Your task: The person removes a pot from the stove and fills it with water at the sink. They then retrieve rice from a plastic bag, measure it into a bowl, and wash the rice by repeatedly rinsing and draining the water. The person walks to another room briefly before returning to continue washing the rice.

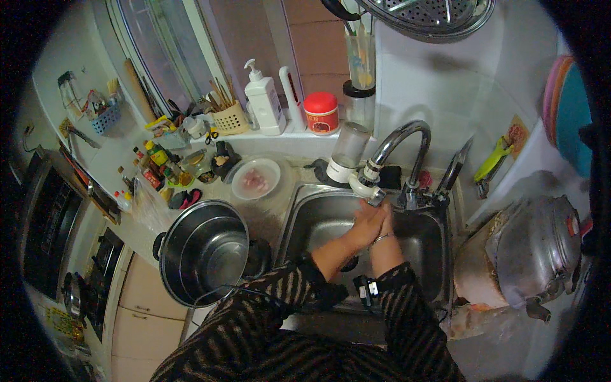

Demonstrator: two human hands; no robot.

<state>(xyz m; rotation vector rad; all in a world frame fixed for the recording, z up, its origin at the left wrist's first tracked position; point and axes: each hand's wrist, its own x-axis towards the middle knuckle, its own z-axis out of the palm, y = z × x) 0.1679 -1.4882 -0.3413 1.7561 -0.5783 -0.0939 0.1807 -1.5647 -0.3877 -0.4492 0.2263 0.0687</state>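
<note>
Under the faucet's filter outlet (374,196), my left hand (366,225) and my right hand (385,220) are pressed together over the stainless steel sink (310,229). The left palm lies against the right hand, and the fingers overlap close below the outlet. No object shows between them, though their inner sides are hidden. A thin bracelet (382,238) circles my right wrist. The chrome gooseneck faucet (400,128) arches above, joined to a white tap filter (340,172) with a clear canister. Both dark striped sleeves sit back from the wrists.
Left of the sink stands a deep steel pot (210,253). Behind it, a white bowl (258,179) holds pieces of raw meat. A large lidded pot (534,253) stands at the right. A pump bottle (266,102) and red-lidded jar (321,113) line the sill.
</note>
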